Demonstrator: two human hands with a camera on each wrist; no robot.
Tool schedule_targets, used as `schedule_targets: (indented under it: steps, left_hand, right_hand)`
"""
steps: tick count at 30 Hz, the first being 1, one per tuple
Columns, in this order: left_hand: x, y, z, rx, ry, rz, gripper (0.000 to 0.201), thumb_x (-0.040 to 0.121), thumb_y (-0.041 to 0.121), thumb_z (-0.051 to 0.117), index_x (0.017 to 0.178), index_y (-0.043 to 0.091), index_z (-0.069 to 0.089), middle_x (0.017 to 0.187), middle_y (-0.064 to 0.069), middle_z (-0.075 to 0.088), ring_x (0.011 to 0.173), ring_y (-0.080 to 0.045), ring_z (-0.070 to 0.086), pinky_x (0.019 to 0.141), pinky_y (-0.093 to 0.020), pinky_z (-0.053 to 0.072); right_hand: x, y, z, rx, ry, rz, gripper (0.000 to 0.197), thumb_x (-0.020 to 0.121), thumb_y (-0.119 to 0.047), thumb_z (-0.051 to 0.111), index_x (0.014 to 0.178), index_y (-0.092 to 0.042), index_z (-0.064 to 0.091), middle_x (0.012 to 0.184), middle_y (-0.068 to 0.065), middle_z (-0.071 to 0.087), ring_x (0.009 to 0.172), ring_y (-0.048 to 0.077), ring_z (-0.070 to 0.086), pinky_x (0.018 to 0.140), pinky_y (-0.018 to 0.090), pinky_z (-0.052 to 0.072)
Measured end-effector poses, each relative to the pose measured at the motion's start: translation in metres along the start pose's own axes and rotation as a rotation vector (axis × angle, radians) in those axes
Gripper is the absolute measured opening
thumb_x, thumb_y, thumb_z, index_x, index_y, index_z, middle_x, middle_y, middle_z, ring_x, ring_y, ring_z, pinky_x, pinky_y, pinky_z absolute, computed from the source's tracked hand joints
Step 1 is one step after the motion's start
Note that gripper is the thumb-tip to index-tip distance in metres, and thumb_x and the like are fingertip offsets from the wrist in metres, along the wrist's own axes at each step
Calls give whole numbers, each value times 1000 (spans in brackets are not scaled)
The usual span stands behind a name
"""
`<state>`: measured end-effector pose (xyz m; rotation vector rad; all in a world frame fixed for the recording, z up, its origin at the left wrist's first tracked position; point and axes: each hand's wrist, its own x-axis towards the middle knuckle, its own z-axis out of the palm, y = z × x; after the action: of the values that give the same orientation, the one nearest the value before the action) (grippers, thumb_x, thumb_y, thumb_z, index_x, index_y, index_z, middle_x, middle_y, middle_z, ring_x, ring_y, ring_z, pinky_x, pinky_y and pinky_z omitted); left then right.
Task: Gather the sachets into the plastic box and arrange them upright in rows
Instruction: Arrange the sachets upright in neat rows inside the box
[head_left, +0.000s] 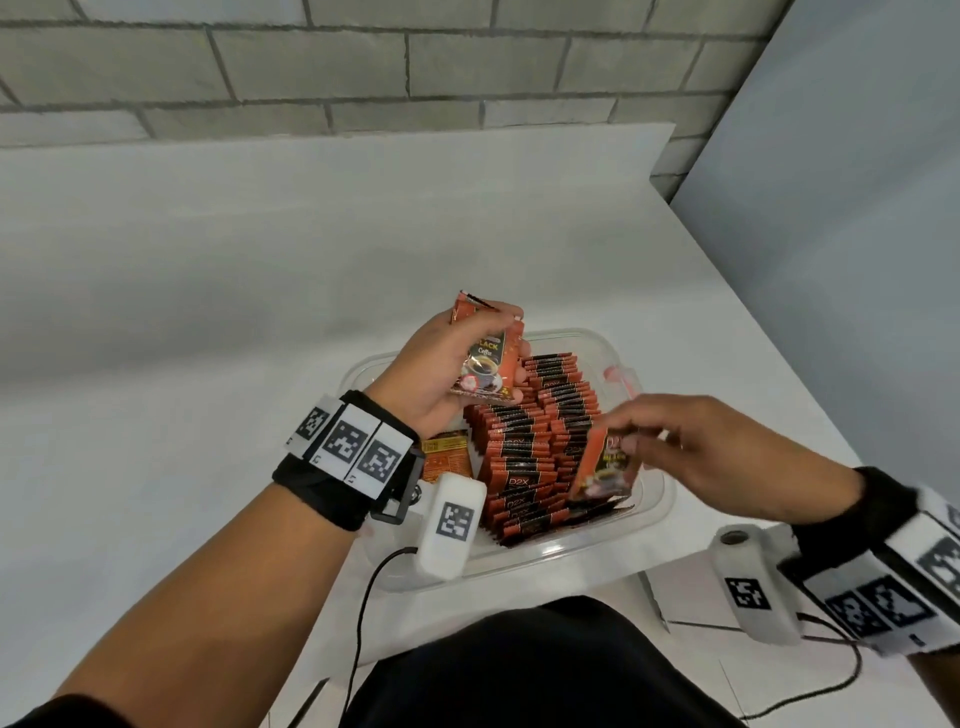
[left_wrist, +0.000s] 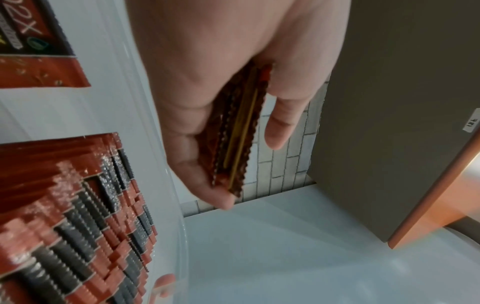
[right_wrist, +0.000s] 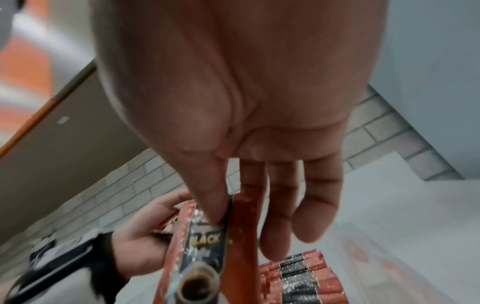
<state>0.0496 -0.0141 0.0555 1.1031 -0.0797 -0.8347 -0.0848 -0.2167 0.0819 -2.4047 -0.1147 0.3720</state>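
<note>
White table (head_left: 208, 364), clear box (head_left: 655, 499), upright orange-blk sachets (head_left: 524, 452) in rows

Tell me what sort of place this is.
Probably a plain indoor workroom set up for recording: a bare white table against a pale brick wall, a door nearby, and marker-tagged wrist cameras on the person.

Right hand (right_wrist: 233, 107): thumb and forefinger pinch one orange-and-black foil coffee sachet (right_wrist: 205, 242) by top edge. Upright orange-black sachet rows (right_wrist: 296, 275) below. Left hand (right_wrist: 140, 232) w/ more sachets, blurred.
</note>
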Motion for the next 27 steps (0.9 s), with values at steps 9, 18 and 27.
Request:
schedule_targets:
  steps: [9, 18, 27]
  left_hand:
    - [1, -5, 0, 38, 17, -9, 23, 92, 15, 56, 113, 6, 59, 85, -15, 66, 65, -24, 61, 60, -34, 55]
    - [2, -6, 1, 50, 22, -13, 24, 91, 15, 57, 113, 6, 59, 84, -15, 66, 66, -24, 61, 59, -33, 55]
    - [2, -6, 3, 34, -1, -18, 17, 91, 11, 55, 107, 7, 61, 83, -15, 65, 64, -23, 62, 59, -33, 55]
  right_hand:
    - [-9, 4, 20, -284, -212, -45, 32, 98, -16, 47, 118, -34, 63, 110, -28, 55, 105, -2, 53, 87, 12, 40]
    - [-6, 6, 32, -472, -125, -23, 21, 96, -25, 51, 110, -32, 65, 104, -14, 60, 97, 9, 54, 85, 26, 39]
    - [11, -1, 31, -632, -173, 84, 8, 87, -24, 59, 90, -29, 65, 88, -13, 67, 81, 8, 61, 81, 23, 40]
